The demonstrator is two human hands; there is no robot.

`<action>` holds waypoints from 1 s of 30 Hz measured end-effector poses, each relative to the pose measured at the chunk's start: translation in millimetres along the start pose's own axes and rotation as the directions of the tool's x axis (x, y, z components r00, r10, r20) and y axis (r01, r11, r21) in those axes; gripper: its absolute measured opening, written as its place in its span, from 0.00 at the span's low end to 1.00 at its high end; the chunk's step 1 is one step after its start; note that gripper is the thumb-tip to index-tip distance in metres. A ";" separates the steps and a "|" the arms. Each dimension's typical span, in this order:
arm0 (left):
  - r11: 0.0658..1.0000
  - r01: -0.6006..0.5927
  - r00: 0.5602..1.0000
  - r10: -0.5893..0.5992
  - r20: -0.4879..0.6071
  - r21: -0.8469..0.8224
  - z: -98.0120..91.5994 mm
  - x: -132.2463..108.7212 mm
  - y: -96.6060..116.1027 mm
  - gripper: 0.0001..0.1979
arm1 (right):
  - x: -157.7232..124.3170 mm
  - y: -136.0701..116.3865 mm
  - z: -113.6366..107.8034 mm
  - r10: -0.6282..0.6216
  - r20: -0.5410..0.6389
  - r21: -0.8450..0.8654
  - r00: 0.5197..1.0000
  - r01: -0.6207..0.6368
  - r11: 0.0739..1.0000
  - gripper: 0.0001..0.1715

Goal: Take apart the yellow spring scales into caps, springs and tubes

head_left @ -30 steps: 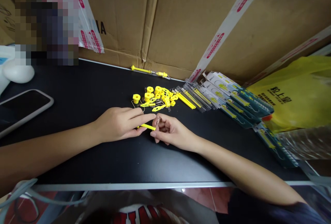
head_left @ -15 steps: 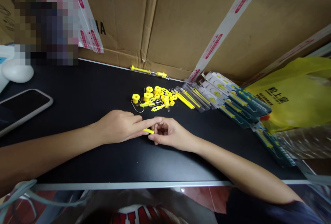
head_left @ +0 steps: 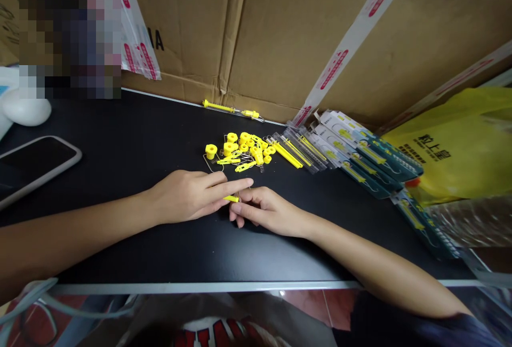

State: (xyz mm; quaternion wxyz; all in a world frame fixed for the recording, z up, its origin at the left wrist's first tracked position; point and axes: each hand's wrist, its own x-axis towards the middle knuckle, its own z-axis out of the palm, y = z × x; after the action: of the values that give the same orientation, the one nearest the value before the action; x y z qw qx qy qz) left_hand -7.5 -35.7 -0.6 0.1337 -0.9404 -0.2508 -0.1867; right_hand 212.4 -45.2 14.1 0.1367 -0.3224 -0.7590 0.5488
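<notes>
My left hand (head_left: 186,195) is closed around a yellow plastic rod (head_left: 231,198), only its end showing beyond the fingers. Its index finger stretches out over the rod toward my right hand (head_left: 270,211). The right thumb and fingers pinch at the rod's end, where a bit of thin metal wire (head_left: 239,194) shows; most of the wire is hidden by the fingers. Just beyond the hands lies a pile of yellow plastic parts (head_left: 244,149), with flanged caps, slim clips, small springs and bent wire hooks among them.
Clear tubes with yellow rods (head_left: 296,149) lie right of the pile, beside several packaged cards (head_left: 360,152) and a yellow bag (head_left: 460,149). An assembled yellow piece (head_left: 220,107) rests along the back edge. A phone (head_left: 36,168) lies left; a cardboard wall (head_left: 192,21) stands behind.
The right fingers have shifted slightly at the rod's end, and the wire loop that showed between them is now mostly covered. The rod's tip has moved up a little. The pile is unchanged.
</notes>
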 end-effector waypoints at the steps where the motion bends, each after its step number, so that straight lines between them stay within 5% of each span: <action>1: 1.000 0.010 1.000 -0.010 0.010 0.001 -0.5 0.3 0.5 0.22 | -0.4 -0.8 0.0 -0.002 0.011 -0.010 1.000 0.002 1.000 0.18; 11: 0.997 0.064 0.998 -0.063 0.030 -0.047 2.4 0.8 2.3 0.22 | 0.3 -4.7 -0.9 -0.064 0.020 -0.083 0.998 0.065 0.994 0.19; 21: 0.964 0.184 0.983 -0.178 0.049 -0.191 2.7 5.5 7.5 0.19 | 4.1 -0.2 2.4 0.016 -0.086 0.070 0.996 -0.010 0.997 0.20; 30: 0.978 0.139 0.990 -0.138 0.019 -0.155 3.3 5.3 9.8 0.19 | 4.5 3.4 5.3 0.015 -0.137 0.076 0.990 -0.005 0.997 0.21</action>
State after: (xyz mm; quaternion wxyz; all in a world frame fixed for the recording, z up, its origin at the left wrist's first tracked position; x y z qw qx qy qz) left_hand 2.9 -40.5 -2.8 0.0454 -0.9290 -0.3007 -0.2109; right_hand 207.2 -45.7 8.4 0.1978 -0.3580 -0.7250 0.5542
